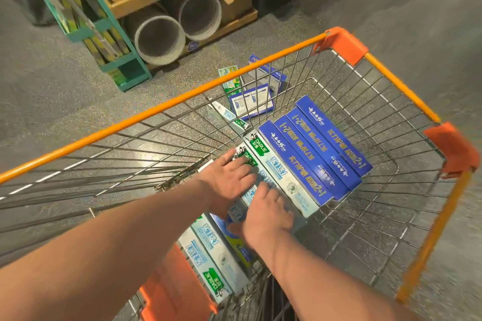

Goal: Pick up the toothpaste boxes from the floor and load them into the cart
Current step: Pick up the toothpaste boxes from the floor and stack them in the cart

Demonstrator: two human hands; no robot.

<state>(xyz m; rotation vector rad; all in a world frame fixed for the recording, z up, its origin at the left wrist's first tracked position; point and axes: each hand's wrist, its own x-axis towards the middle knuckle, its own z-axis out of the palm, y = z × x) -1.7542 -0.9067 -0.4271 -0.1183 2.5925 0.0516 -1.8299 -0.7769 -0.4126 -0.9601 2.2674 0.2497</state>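
While both hands press flat, fingers spread, on a box inside the cart, placing is in hand. Next, likely reach beyond them for floor boxes.

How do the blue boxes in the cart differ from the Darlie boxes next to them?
The blue boxes are solid dark blue with yellow print; the Darlie boxes are pale with green logo patches. The blue boxes lie untouched; both hands rest on Darlie boxes. Both are long cartons packed side by side in the cart.
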